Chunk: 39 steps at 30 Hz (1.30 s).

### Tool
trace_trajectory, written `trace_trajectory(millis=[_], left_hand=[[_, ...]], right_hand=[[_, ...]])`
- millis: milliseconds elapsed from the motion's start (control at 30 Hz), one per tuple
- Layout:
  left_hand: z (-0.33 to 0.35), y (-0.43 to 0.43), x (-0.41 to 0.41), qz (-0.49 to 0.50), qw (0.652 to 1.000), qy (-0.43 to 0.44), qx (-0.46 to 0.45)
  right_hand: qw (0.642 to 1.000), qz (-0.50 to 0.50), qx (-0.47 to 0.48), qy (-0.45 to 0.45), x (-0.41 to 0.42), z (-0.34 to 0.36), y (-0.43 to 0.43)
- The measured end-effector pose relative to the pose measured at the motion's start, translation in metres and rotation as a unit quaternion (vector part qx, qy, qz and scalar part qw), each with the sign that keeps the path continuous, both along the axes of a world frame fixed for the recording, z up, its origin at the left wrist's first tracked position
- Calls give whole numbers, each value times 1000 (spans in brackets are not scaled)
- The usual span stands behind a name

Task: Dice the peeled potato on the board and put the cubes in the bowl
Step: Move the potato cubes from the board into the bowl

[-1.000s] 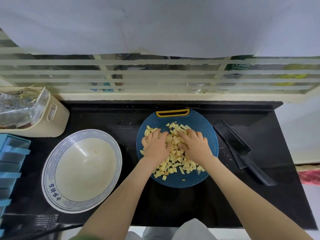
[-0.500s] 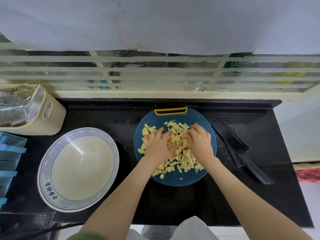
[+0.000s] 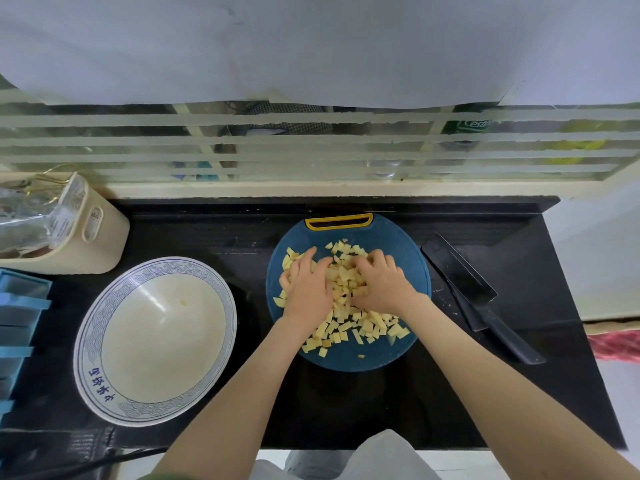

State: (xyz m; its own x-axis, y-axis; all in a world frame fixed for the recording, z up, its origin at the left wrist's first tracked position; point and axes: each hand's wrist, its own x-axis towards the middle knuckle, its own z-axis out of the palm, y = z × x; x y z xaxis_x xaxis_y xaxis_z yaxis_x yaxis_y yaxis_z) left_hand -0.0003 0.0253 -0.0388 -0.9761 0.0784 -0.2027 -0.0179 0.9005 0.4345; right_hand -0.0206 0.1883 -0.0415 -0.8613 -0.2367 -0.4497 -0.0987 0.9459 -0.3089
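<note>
Blue plastic, round, with a yellow handle slot (image 3: 341,227) at its far edge: the cutting board (image 3: 403,249) lay on the glossy black countertop (image 3: 519,393) directly before the person. Pale yellow diced potato cubes (image 3: 346,282) were heaped at the board's centre and scattered toward its near edge (a few lay apart from the heap, close to the rim). The left hand (image 3: 306,292) lay palm down on the left side of the heap, its fingers nearly straight and slightly spread, pressing on the cubes without closing around them. The right hand (image 3: 382,285) lay palm down on the right side of the heap, its fingers bent at the knuckles with the tips sunk among the cubes; whether it enclosed any cubes could not be told. Cubes showed between the two hands.

The wide white ceramic bowl (image 3: 104,306) with a blue wave-patterned rim stood on the countertop left of the board, apart from it, holding one small pale fragment (image 3: 183,302). A black-bladed cleaver (image 3: 460,275) with a black handle lay flat on the countertop right of the board. A beige plastic bin (image 3: 100,244) stood at the far left, and a light blue plastic rack (image 3: 20,306) showed at the left edge.
</note>
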Motion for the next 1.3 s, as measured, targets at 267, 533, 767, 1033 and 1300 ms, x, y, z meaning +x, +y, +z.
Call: trace_trajectory(millis=[267,533,767,1033,1300], left_hand=[[16,-10,2,21,1000,21,-2],[35,-33,18,76,996,36,-23],[61,-77,41,177,980,73,-50],[74,-179,84,256,963,24,-77],[65,-253,107,240,969,-18,-62]], right_hand=[[996,-51,-65,28,3,-6,-2],[978,-108,-159,79,3,13,-5],[968,-71,-233,67,5,62,-65],[967,51,-249,2,35,80,-208],[975,136,-133,-113,45,44,-297]])
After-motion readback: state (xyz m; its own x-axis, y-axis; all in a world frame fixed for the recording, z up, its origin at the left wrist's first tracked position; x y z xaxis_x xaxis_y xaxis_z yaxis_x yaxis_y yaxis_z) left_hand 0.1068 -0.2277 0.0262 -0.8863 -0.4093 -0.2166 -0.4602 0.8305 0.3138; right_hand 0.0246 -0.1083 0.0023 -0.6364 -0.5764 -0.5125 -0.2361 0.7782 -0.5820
